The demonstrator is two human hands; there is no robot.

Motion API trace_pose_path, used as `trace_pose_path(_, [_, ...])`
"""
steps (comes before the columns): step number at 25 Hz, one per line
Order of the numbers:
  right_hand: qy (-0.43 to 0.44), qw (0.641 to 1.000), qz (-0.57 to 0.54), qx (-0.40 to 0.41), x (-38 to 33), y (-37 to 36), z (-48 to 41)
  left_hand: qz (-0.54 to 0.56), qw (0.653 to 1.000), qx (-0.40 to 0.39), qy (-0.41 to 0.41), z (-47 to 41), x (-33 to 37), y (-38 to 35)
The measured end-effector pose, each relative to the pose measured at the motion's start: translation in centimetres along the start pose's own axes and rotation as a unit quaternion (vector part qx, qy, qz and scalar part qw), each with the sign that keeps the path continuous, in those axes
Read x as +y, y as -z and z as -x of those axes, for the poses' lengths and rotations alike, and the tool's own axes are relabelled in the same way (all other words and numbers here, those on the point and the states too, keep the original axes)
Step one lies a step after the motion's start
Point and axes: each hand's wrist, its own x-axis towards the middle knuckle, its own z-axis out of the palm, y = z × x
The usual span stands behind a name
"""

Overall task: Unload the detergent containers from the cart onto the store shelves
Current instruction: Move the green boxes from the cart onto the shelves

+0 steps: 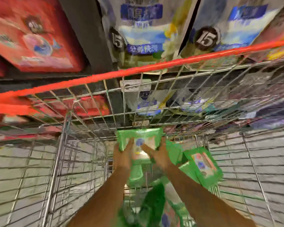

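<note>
1. My left hand (123,150) grips the left edge of a green pack (138,133), with the fingers (130,143) lying over its front.
2. My right hand (156,151) holds the same pack from the right. Its fingers reach across the printed label and the thumb is up along the right edge. The picture is too smeared to show how tightly either hand is curled.
3. The green pack sits between my two hands, low inside the cart (105,99) and close to its far wire wall. Its top edge is tipped away from me.
4. More green packs (203,166) lie just to the right of my right hand, one with its label facing up. Another green one (136,176) shows below the pack I hold, between my forearms.
5. The cart's wire walls rise on all sides of my arms, and a red rail (154,66) runs along the top of the far wall.
6. Grey floor tiles (23,161) show through the wire on the left and right.
7. Beyond the rail a shelf (39,79) carries a red box (31,38) on the left.
8. To its right stand two white and blue bags (143,30), each marked with a dark round "15".
</note>
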Motion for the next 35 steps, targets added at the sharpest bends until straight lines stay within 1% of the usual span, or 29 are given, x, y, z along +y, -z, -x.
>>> trace_pose_path(2, [0.0,0.999,-0.009,0.036,0.6,-0.5,-0.3,-0.003,1.0,0.001,-0.016,-0.5,-0.2,0.0])
trace_pose_path(3, [-0.005,0.999,-0.011,0.041,0.7,-0.5,-0.6,-0.006,1.0,0.011,-0.025,-0.4,-0.3,-0.2])
trace_pose_path(5, [-0.02,0.999,-0.041,0.025,0.4,0.1,-0.7,-0.018,0.997,0.058,-0.055,0.3,-0.3,-0.8])
trace_pose_path(6, [-0.024,0.998,-0.053,0.014,-0.1,0.5,-0.2,-0.019,0.995,0.068,-0.07,0.9,-0.5,-1.0])
trace_pose_path(8, [-0.03,0.997,-0.075,-0.003,-0.8,1.8,1.5,0.005,0.995,0.054,-0.087,2.8,-0.2,-1.2])
trace_pose_path(10, [-0.04,0.992,-0.122,-0.02,-1.7,3.3,4.5,0.022,0.996,0.034,-0.08,5.4,0.8,-1.0])
trace_pose_path(13, [-0.039,0.984,-0.174,-0.007,-3.1,5.3,9.4,0.044,0.997,-0.017,-0.056,9.8,3.0,-0.7])
trace_pose_path(17, [0.029,0.986,-0.164,0.014,-8.2,7.1,17.2,0.1,0.987,-0.124,-0.03,18.0,6.4,0.3])
trace_pose_path(19, [0.072,0.986,-0.152,0.018,-11.1,7.3,21.8,0.126,0.976,-0.172,-0.032,22.7,7.9,2.1])
trace_pose_path(20, [0.096,0.984,-0.149,0.019,-12.5,7.3,23.7,0.134,0.973,-0.183,-0.049,24.5,9.0,3.1])
trace_pose_path(21, [0.122,0.982,-0.146,0.017,-13.8,7.1,25.5,0.131,0.969,-0.191,-0.085,26.1,10.0,4.6])
trace_pose_path(24, [0.198,0.971,-0.128,-0.034,-17.0,5.4,31.7,0.139,0.95,-0.201,-0.195,31.3,11.7,10.0])
trace_pose_path(26, [0.227,0.964,-0.115,-0.073,-18.2,3.5,35.2,0.149,0.942,-0.179,-0.24,34.1,12.0,13.8])
trace_pose_path(28, [0.243,0.958,-0.1,-0.115,-18.6,1.0,37.9,0.165,0.939,-0.129,-0.273,36.8,11.3,17.5])
trace_pose_path(31, [0.236,0.948,-0.078,-0.199,-18.4,-3.8,40.8,0.212,0.924,-0.053,-0.314,39.8,9.7,23.3])
trace_pose_path(35, [0.217,0.923,-0.02,-0.317,-17.7,-11.6,44.4,0.274,0.906,0.051,-0.318,42.3,7.2,31.5])
